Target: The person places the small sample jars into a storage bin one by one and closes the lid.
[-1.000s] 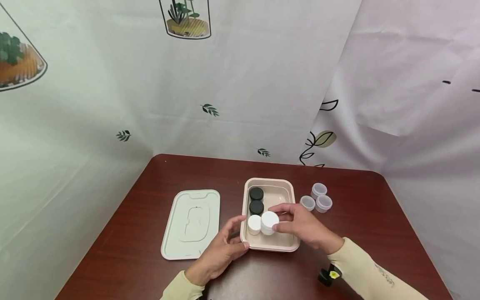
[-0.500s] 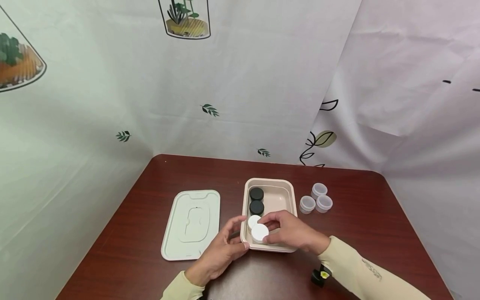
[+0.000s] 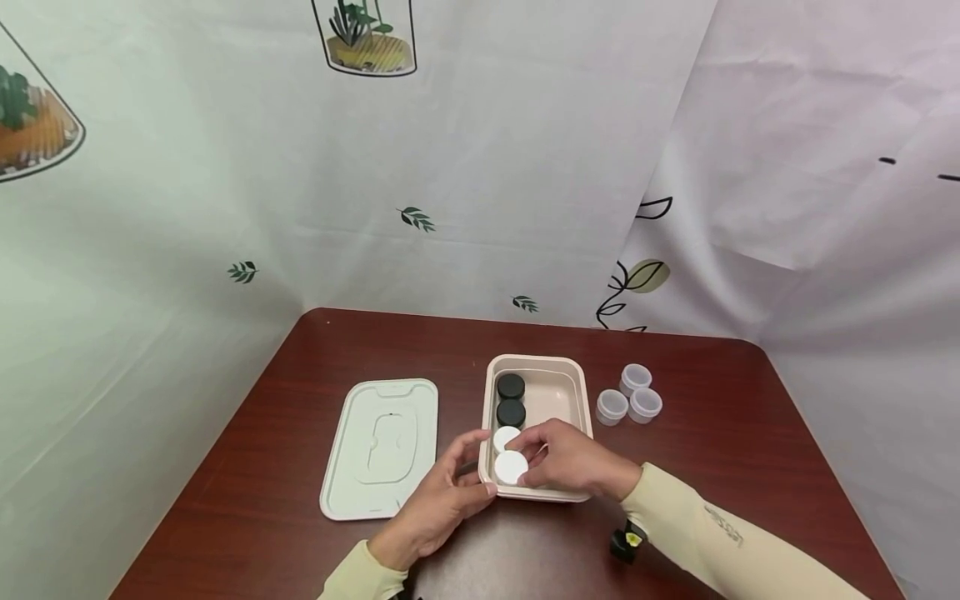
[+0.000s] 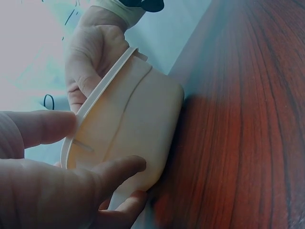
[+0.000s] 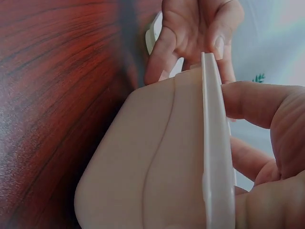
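A beige rectangular container (image 3: 573, 392) stands on the table, with two black-lidded jars (image 3: 511, 400) in a line along its left side. In front of them sits a white-lidded jar (image 3: 506, 438). My right hand (image 3: 566, 458) pinches a second white-lidded jar (image 3: 512, 468) low in the container's front-left part, right by the first white one. My left hand (image 3: 442, 498) rests against the container's left side near the front corner, fingers spread. In the left wrist view, its fingertips touch the rim and outer wall (image 4: 143, 109). The container wall hides the jars in both wrist views.
A pale lid (image 3: 380, 450) lies flat left of the container. Three small translucent lidded cups (image 3: 635, 379) stand together on the right. The dark red-brown table (image 3: 247, 492) ends at the back against hanging printed cloth (image 3: 480, 167).
My right hand has moved the white-lidded jar leftward and toward the container's front-left corner, lower than before. The left hand stays against the container's side.
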`<action>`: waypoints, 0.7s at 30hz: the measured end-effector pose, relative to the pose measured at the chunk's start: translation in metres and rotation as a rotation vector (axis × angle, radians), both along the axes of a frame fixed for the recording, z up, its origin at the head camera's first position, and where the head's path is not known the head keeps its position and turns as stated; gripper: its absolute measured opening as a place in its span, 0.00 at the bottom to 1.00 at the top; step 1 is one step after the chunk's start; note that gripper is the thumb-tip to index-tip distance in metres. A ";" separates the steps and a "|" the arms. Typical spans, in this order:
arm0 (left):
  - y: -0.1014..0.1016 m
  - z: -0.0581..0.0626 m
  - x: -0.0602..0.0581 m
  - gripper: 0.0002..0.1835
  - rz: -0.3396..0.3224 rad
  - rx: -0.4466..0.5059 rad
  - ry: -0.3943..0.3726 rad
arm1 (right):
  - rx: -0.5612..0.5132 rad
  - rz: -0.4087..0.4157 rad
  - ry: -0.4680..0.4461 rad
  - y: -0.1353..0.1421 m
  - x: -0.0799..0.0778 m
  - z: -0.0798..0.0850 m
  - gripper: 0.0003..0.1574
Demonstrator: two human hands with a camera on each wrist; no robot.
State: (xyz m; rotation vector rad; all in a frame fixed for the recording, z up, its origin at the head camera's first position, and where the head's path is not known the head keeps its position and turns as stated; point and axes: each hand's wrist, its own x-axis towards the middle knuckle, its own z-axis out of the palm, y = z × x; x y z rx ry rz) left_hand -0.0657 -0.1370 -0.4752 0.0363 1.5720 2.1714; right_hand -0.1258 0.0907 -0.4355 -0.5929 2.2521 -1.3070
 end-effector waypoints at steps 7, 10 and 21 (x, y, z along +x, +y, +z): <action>-0.001 -0.001 -0.001 0.42 -0.004 0.003 -0.002 | 0.052 0.032 0.024 -0.004 -0.005 -0.002 0.27; -0.002 -0.001 -0.001 0.42 -0.005 0.002 -0.003 | 0.094 0.074 0.078 -0.005 -0.006 0.001 0.27; -0.002 -0.001 -0.002 0.42 -0.006 0.001 -0.004 | 0.158 0.234 0.248 -0.003 -0.011 0.000 0.29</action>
